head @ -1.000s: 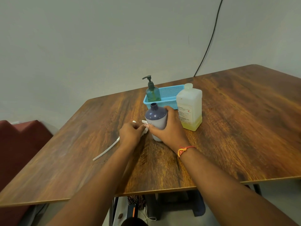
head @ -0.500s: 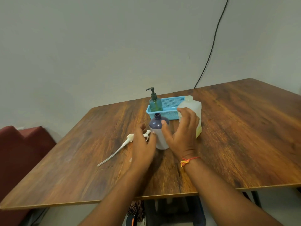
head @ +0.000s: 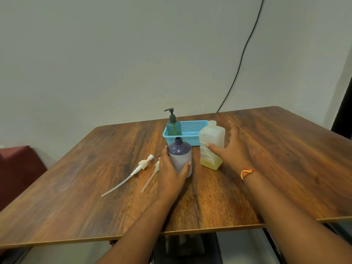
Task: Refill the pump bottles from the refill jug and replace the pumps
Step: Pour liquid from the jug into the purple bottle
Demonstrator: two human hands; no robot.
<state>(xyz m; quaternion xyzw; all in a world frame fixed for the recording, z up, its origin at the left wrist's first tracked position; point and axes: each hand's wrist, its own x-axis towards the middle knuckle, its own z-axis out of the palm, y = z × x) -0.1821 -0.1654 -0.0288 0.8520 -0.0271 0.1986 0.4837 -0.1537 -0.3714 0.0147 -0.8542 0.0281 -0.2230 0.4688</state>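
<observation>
A purple bottle (head: 180, 149) with no pump and an open neck stands upright mid-table. My left hand (head: 169, 172) is wrapped around its lower body from the left. Right of it stands the translucent refill jug (head: 211, 138), capped, with a little yellow liquid at the bottom. My right hand (head: 230, 149) is spread at the jug's right side with the thumb touching its label and the fingers apart. Two white pumps with dip tubes lie on the table to the left: one (head: 142, 164) in full view, the other (head: 149, 180) partly behind my left hand.
A green bottle (head: 173, 127) with a dark pump fitted stands in a blue basket (head: 192, 128) behind the purple bottle. The wooden table (head: 285, 168) ends near me and at a wall. A black cable (head: 242, 58) runs down the wall. A red seat (head: 17, 168) is at the left.
My left hand has closed on the purple bottle. My right hand left the bottle and moved right to the jug's side. The camera tilted up a little.
</observation>
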